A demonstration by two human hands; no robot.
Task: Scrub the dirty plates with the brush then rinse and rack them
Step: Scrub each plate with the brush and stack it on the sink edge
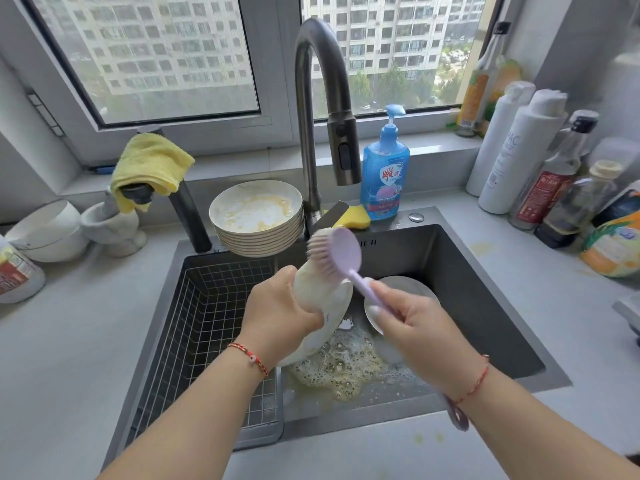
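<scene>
The left hand [284, 306] grips a dirty plate [322, 306] tilted over the sink [485, 306], so suds drain below. The right hand [412, 323] pinches the lilac brush [334, 252], bristles at the plate's twelve o'clock rim. The plate stack [258, 218] waits at eleven o'clock.

Lilac brush [334, 252], white plate [322, 306], yellow cloth [152, 164], blue soap bottle [384, 171].

- Your left hand [277, 306] holds a plate [323, 306] over the sink [485, 306].
- The brush [334, 252] in your right hand [415, 323] meets its upper edge.
- Stacked plates [258, 220] sit behind, left of the faucet [311, 98].
</scene>
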